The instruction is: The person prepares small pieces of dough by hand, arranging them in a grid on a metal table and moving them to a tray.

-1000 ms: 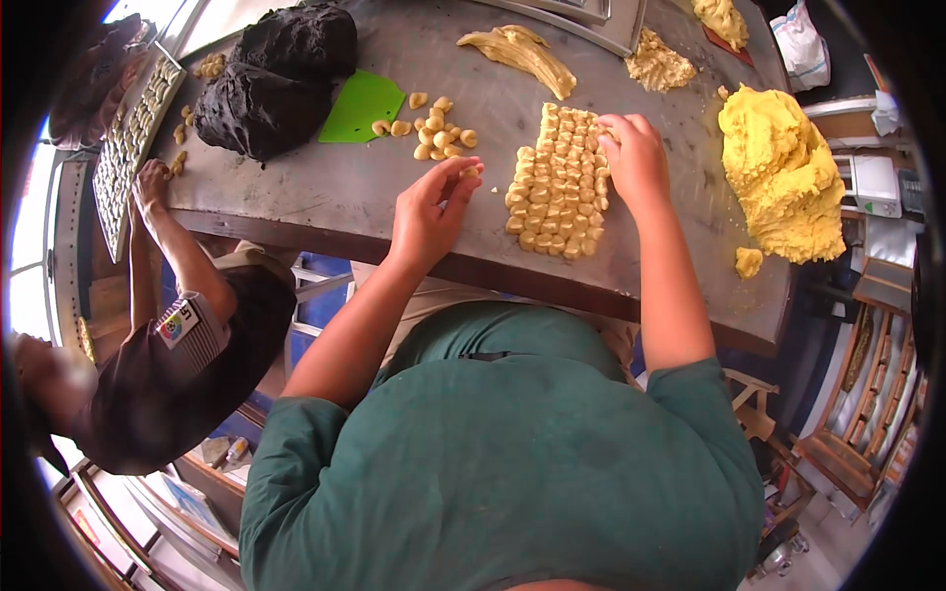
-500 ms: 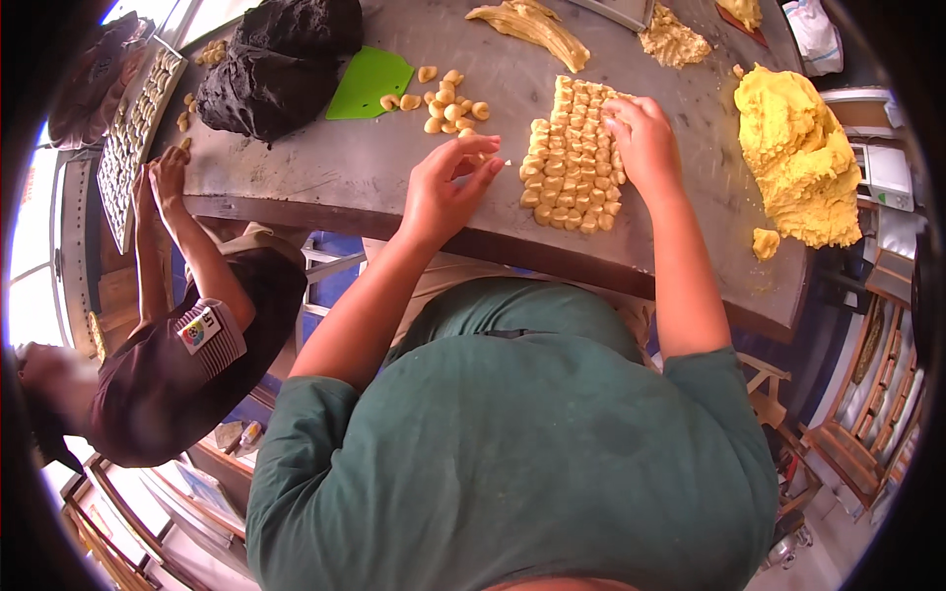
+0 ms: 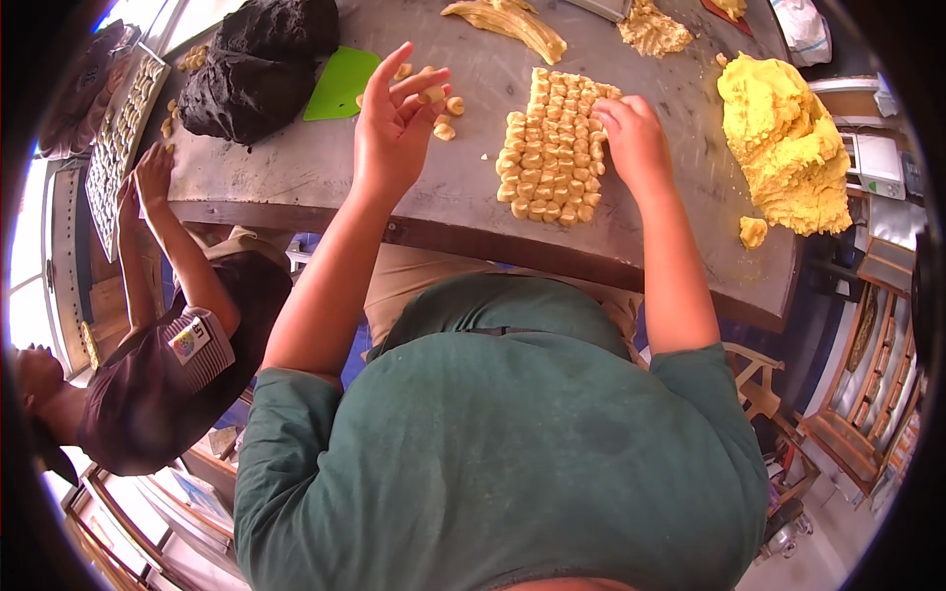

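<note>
My left hand (image 3: 389, 138) is raised over a small pile of tan dough balls (image 3: 444, 129), index finger stretched out. One dough ball (image 3: 431, 96) sits between its thumb and other fingers. My right hand (image 3: 639, 143) is at the upper right edge of a block of tan dough pieces (image 3: 552, 158) set close together in rows. Its fingertips are drawn together against that edge, and what they hold, if anything, is hidden. The left hand covers part of the pile.
A green scraper (image 3: 340, 84) and a black dough mass (image 3: 261, 74) lie left on the metal table (image 3: 296, 182). Yellow dough (image 3: 783, 148) is at right, a tan dough strip (image 3: 507, 28) at the back. At left a co-worker's hands (image 3: 151, 177) are near a tray of pieces (image 3: 120, 148).
My left hand has moved left and away from me to the dough balls and now has one between its fingers. My right hand stays by the block's edge. The whole view has shifted slightly.
</note>
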`<state>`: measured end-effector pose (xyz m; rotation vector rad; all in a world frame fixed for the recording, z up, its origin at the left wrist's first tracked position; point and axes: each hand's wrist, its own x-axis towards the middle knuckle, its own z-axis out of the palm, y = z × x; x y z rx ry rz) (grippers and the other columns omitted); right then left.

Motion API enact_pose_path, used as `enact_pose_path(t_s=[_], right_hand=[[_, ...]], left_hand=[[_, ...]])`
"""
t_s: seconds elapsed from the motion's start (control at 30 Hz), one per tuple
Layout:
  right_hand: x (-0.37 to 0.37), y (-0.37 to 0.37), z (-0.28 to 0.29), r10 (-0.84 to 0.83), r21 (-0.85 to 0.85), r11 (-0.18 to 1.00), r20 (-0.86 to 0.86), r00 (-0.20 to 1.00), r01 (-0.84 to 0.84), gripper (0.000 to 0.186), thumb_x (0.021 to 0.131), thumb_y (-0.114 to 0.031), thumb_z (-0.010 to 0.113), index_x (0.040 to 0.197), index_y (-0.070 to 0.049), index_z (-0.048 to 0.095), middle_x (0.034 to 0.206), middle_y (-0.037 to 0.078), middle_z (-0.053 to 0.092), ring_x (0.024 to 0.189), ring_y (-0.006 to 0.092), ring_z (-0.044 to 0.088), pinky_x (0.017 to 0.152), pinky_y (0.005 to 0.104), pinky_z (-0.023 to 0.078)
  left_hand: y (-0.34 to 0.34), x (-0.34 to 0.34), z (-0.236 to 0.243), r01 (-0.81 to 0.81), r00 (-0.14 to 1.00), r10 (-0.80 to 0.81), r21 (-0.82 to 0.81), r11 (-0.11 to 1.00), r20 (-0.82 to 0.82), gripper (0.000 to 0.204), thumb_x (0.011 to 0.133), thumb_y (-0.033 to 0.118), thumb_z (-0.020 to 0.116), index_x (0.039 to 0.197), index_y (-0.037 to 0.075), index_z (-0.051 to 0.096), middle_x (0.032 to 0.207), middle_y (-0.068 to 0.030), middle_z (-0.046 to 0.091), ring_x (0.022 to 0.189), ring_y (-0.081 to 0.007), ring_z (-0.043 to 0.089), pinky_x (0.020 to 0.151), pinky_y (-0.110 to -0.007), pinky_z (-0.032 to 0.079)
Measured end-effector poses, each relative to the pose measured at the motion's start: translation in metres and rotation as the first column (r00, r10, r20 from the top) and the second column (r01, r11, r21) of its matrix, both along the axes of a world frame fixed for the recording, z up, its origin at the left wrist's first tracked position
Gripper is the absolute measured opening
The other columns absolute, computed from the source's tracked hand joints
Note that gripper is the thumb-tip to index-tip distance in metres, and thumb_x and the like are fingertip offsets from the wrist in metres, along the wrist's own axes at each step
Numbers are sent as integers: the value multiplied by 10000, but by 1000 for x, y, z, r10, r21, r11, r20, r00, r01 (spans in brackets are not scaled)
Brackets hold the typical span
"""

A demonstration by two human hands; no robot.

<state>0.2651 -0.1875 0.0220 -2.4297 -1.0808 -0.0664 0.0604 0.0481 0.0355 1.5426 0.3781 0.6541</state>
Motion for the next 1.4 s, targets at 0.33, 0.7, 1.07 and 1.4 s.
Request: enact_pose_path(t_s=[0.33,0.7,1.07,1.4], right_hand=[[7,-5,1,-100,70,991,-213,972,117,165,946,-197,662,1052,-73,682,1053,120,684,983,311,655,839,413,524],[-9,-31,2,-40,219,972,-197,980,84,195,939,-203,703,1053,-47,684,1046,143,715,895,305,700,777,386,541],[-15,-45,-7,-120,226,959,-210,970,168,127,937,-129,670,1039,-57,694,1019,133,672,959,345,653,839,422,527],[-22,4,14,-120,68,990,-99,988,127,115,917,-145,687,973,-54,648,984,128,677,957,339,645,817,430,534]], left_hand=[[3,-3,-6,-23,996,21,-17,1000,-92,565,926,-132,514,1433,113,469,1309,-136,649,1237,-238,610,981,-336,518],[-4,38,-3,86,971,83,653,752,-224,431,759,-104,588,1078,168,690,1191,-74,582,1245,-348,476,1038,-448,422],[-5,58,-24,415,867,18,740,530,-499,289,921,434,661,1025,186,769,1095,18,733,1260,-227,534,1052,-465,369],[-7,56,-1,442,858,-50,684,581,-511,311,895,426,705,1040,153,673,948,-49,730,998,-285,657,948,-476,427]])
